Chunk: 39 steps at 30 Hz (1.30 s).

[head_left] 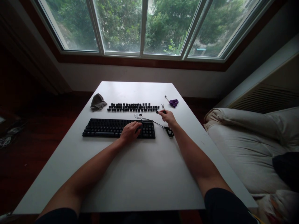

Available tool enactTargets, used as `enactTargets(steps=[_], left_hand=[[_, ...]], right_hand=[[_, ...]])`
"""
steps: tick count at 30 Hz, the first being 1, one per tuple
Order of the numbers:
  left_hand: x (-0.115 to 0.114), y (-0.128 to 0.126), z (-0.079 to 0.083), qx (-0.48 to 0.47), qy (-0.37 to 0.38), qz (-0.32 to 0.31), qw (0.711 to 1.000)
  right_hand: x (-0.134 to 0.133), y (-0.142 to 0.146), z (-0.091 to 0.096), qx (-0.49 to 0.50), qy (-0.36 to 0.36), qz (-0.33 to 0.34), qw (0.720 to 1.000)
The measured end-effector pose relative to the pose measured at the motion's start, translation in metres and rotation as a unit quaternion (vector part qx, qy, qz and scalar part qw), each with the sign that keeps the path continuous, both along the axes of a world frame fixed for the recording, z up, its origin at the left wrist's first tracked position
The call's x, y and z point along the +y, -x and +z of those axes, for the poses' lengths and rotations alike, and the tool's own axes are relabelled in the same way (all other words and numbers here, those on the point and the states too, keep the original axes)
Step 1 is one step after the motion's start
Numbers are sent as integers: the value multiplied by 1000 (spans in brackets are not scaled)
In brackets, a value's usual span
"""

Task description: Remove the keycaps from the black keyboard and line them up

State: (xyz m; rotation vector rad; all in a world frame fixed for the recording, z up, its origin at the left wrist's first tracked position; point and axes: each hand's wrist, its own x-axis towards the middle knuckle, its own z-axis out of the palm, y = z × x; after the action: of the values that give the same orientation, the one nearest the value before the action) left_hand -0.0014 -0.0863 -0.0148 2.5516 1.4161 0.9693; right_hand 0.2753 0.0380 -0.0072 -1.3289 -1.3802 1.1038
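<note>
Keyboard (102, 127) keys, small and black, stand in rows (133, 109) on a white table (140, 180) beyond the keyboard itself, which lies below a window (123, 28). A person's left hand (130, 132) rests on its right part, fingers bent; whether they grip anything cannot be told. The right hand (168, 117), beside the rows, pinches a small black piece (157, 112) between its fingertips. A coiled cable (169, 132) lies nearby.
</note>
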Motion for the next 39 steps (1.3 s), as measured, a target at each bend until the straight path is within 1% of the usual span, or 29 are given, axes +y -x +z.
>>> enactTargets(steps=[4, 7, 11, 16, 19, 21, 27, 30, 33, 39], left_hand=[[1, 1, -1, 20, -5, -4, 1000], [2, 2, -2, 27, -11, -9, 1000], [2, 1, -2, 31, -10, -15, 999], [3, 0, -3, 27, -1, -15, 1000], [2, 0, -3, -4, 4, 0, 1000], [2, 0, -1, -30, 5, 13, 999], [-1, 0, 4, -76, -6, 31, 997], [-1, 0, 5, -94, -14, 33, 995], [-2, -1, 6, -109, -13, 27, 994], [-5, -2, 10, -124, -10, 13, 992]], right_hand=[[3, -4, -6, 44, 24, 22, 998], [0, -1, -6, 60, 41, 35, 997], [-10, 8, 0, 76, 53, 67, 993], [-31, 29, 9, 89, 54, 138, 985], [-46, 41, 13, 68, 65, 191, 977], [-55, 47, 15, 56, 62, 215, 973], [-74, 62, 22, 10, 49, 234, 971], [-79, 67, 24, -18, 20, 247, 969], [-82, 69, 25, -54, -8, 251, 966], [-83, 69, 23, -80, -19, 249, 965]])
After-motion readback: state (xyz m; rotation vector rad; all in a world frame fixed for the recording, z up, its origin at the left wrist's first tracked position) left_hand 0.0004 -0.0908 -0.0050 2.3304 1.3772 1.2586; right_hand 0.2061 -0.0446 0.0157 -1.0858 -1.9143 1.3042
